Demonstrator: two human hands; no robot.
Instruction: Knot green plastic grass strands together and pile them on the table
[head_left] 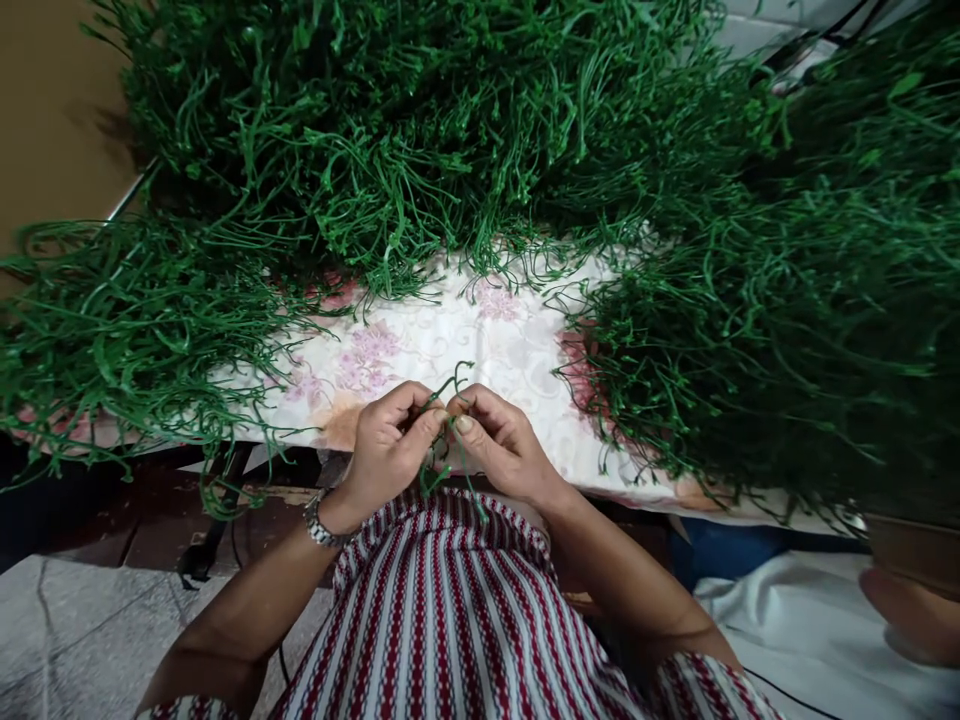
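My left hand (395, 440) and my right hand (508, 440) meet close to my body, just over the table's near edge. Both pinch a thin green plastic stem (457, 378) between thumb and forefinger, fingertips almost touching. Short forked ends stick up above the fingers, and other strands hang below toward my lap. The exact spot where the stem pieces join is hidden by the fingertips. Beyond the hands, a huge heap of similar green stems (390, 170) covers the back of the table.
A looser pile of stems (150, 330) spills over the near edge at left. Another dense pile (787, 330) stands at right. A white flowered tablecloth (442, 330) shows between them. At lower right, part of another person in light clothing (810, 620) is beside me.
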